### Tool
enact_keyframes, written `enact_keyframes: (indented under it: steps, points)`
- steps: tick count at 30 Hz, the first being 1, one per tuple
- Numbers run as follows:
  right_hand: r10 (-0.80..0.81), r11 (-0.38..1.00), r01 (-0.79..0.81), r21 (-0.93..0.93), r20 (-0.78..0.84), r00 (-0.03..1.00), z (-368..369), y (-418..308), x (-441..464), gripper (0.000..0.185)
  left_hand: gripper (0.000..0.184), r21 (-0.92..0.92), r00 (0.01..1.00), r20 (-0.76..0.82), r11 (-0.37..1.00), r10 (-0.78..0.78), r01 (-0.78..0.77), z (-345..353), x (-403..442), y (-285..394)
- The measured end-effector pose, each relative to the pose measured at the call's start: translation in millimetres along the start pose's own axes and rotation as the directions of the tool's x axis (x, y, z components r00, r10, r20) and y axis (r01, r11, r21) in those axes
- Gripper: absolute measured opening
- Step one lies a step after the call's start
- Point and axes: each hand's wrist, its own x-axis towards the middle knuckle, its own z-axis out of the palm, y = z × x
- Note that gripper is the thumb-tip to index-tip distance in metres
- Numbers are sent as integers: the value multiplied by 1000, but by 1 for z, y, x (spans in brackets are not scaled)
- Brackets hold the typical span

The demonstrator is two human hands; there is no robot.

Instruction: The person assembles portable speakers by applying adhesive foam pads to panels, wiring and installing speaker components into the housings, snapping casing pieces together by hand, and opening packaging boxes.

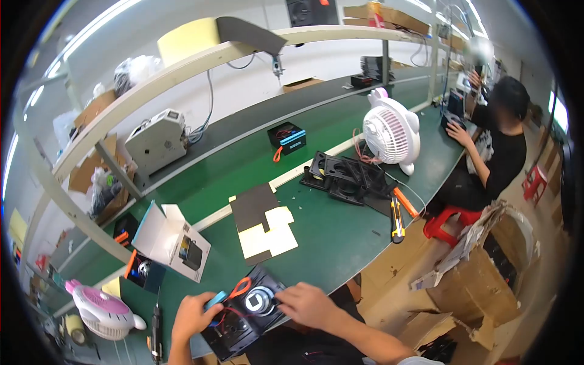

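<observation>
Fingers of your left hand [196, 315] pinch a blue piece [215, 300]; your right hand [308, 305] touches the black case [234, 342] (speaker [260, 301] upward), its grip unclear.

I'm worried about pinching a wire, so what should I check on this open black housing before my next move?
1. Left hand holding the blue piece: ok.
2. Right hand beside the round speaker: ok.
3. Red wires clear of the housing's edges: cannot tell, partly hidden.
4. Speaker screws fastened: cannot tell, too small.
5. Utility knife away from both hands: ok.
</observation>
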Motion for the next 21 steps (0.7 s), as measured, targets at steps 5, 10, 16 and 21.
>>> enact_keyframes:
  steps: [5, 10, 16, 21]
  points:
    - [-76, 996, 75, 44, 39, 996, 59, -30, 18, 19, 27, -10, 991, -82, 995, -104, 104, -23, -28, -61]
    - [-38, 991, 12, 132, 198, 979, 104, -40, 30, 16, 29, -340, 957, -10, 901, -288, 268, -34, -39, -103]
    - [-46, 949, -67, 309, 343, 938, 52, 0, 83, 24, 31, 334, 996, -69, 939, -61, 81, -78, -3, -33]
    - [-141, 989, 112, 95, 388, 911, 66, 86, 151, 14, 29, 314, 932, -39, 890, 361, -332, -69, 169, 92]
